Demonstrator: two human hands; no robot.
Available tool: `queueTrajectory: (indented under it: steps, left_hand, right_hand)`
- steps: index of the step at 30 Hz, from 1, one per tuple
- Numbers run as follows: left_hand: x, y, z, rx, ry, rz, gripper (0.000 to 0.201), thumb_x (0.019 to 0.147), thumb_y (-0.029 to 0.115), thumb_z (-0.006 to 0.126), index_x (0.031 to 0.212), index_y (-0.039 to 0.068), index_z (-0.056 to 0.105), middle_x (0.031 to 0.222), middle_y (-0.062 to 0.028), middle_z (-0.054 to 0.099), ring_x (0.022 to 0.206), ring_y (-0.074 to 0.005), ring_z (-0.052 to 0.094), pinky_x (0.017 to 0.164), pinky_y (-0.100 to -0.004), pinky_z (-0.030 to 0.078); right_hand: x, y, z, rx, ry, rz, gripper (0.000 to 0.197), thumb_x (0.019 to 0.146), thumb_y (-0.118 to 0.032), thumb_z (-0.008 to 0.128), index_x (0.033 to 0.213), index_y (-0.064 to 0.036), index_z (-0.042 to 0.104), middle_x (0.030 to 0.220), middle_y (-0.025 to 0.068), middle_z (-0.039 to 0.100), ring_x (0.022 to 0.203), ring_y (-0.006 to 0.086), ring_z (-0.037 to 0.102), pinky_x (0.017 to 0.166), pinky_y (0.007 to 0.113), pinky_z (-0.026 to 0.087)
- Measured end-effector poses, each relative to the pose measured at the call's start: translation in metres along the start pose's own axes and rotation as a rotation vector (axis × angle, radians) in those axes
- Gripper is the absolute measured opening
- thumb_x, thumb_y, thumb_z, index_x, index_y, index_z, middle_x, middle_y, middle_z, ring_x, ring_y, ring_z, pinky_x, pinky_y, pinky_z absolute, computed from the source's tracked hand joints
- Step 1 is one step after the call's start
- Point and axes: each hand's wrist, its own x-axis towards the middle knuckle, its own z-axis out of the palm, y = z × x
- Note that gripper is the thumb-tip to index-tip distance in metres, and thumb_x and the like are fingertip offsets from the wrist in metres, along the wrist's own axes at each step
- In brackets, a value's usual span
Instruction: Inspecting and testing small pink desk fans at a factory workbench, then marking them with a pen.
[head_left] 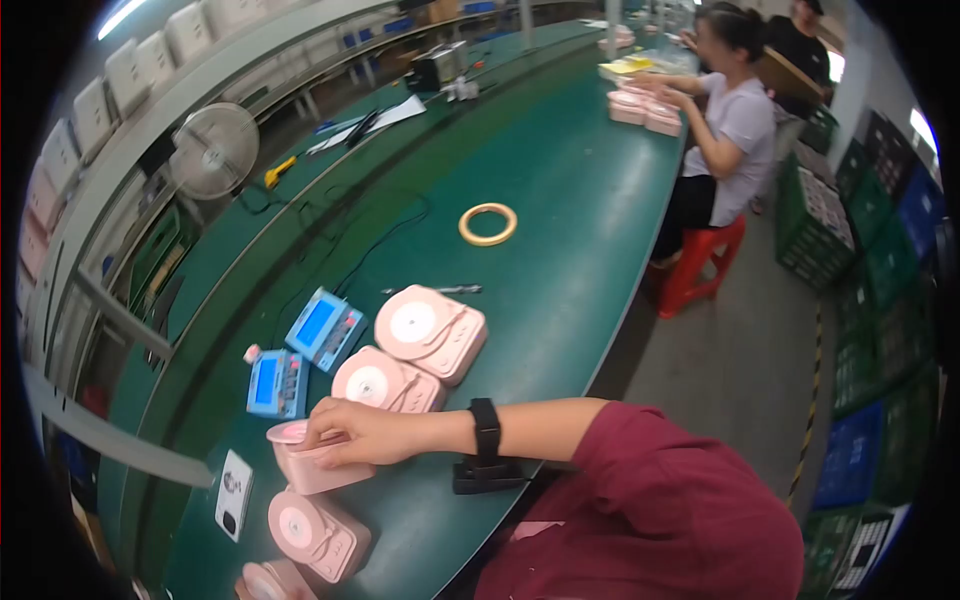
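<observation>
My right hand (pixel 365 432), with a black band on its wrist, is closed over a pink record-player-shaped device (pixel 325 474). That device is tipped so its side shows, and my fingers hide part of its top. At the bottom left edge, fingertips of my left hand (pixel 243 588) grip another pink record-player device (pixel 272 578); most of that hand is cut off. Between the two lies a third pink record-player device (pixel 318 535), disc side up. Beyond my right hand sit two more, a nearer device (pixel 385 380) and a farther device (pixel 430 332).
Two blue meters with screens (pixel 326 328) stand left of the devices, and a white phone (pixel 233 495) lies nearby. Farther along the green table (pixel 560 210) are a pen (pixel 450 290) and a gold ring (pixel 488 224). A co-worker (pixel 735 130) sits at the far right, handling pink devices.
</observation>
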Motion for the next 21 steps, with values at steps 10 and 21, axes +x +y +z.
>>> queueTrajectory:
  steps: [10, 21]
  left_hand:
    - [-0.004, -0.024, 0.035, -0.393, -0.116, 0.065, 0.072, 0.081, 0.024, 0.073, 0.137, -0.006, 0.038, 0.127, -0.0273, 0.051, 0.115, -0.0330, 0.054, 0.091, -0.0393, 0.048]
    - [0.014, 0.002, 0.089, -1.138, -0.182, 0.269, 0.098, 0.064, -0.004, 0.078, 0.145, 0.005, 0.023, 0.134, -0.0157, 0.045, 0.122, -0.0262, 0.050, 0.103, -0.0399, 0.042]
  right_hand:
    - [0.004, -0.015, -0.051, 0.420, 0.160, 0.044, 0.028, 0.087, -0.020, 0.069, 0.111, -0.0074, 0.061, 0.096, -0.0001, 0.062, 0.088, 0.0082, 0.058, 0.081, 0.026, 0.048]
    - [-0.061, -0.009, -0.230, 0.140, 0.686, -0.209, 0.019, 0.092, -0.008, 0.060, 0.111, -0.0041, 0.059, 0.100, 0.0014, 0.063, 0.091, 0.0094, 0.058, 0.082, 0.024, 0.047]
